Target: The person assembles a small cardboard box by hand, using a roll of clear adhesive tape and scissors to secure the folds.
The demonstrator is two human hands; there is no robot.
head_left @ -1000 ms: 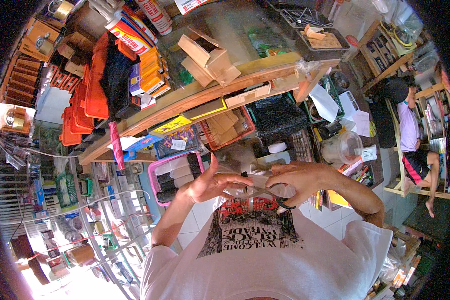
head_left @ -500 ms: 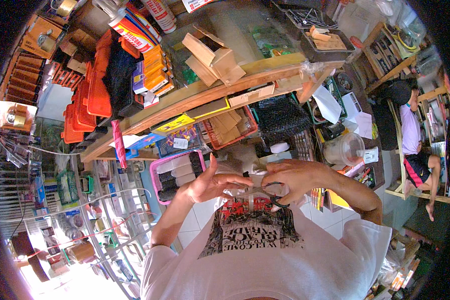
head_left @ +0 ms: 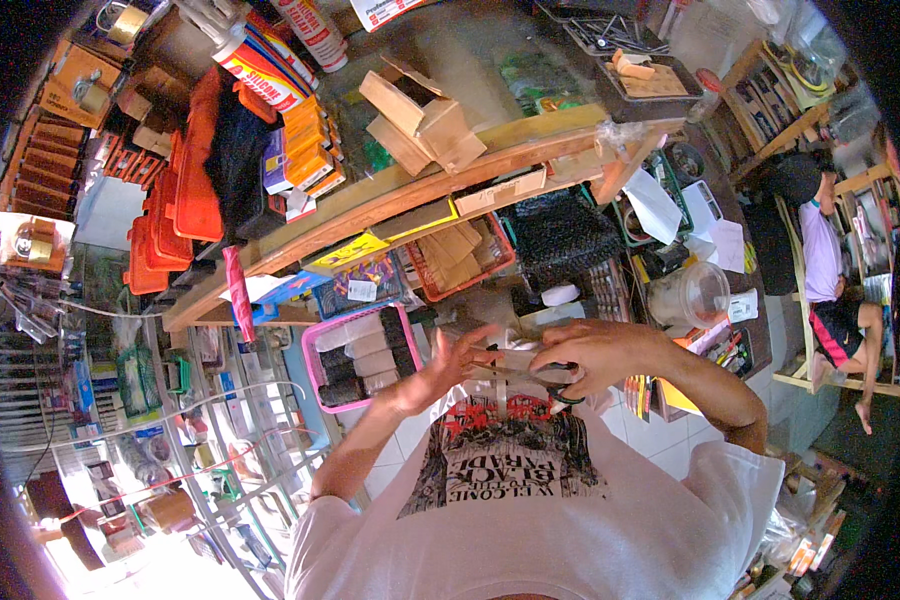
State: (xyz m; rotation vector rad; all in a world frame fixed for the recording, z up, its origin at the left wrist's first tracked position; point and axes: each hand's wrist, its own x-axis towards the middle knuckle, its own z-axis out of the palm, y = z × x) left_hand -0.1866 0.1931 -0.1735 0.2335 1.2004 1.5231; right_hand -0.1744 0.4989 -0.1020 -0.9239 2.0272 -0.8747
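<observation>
In front of my chest my right hand (head_left: 602,352) curls round the dark handles of what look like scissors (head_left: 555,375), their thin blades pointing left. My left hand (head_left: 440,378) is beside the blade tips, thumb raised and fingers spread. A pale, see-through strip (head_left: 515,360) shows between the two hands; whether the left fingertips touch it I cannot tell. A small dark bit at the left fingertips is too small to name. Below the hands is my white printed shirt (head_left: 530,520).
Beyond my hands stand a pink basket (head_left: 312,368) of wrapped rolls, a red crate (head_left: 510,262) with brown packets and a black basket (head_left: 560,235). A wooden-edged counter (head_left: 370,245) carries an open cardboard box (head_left: 425,120). Another person (head_left: 823,255) sits at the far right.
My left hand has turned and risen slightly, its thumb and fingers now further right. The scissors have shifted a little right with my right hand, which keeps hold of them.
</observation>
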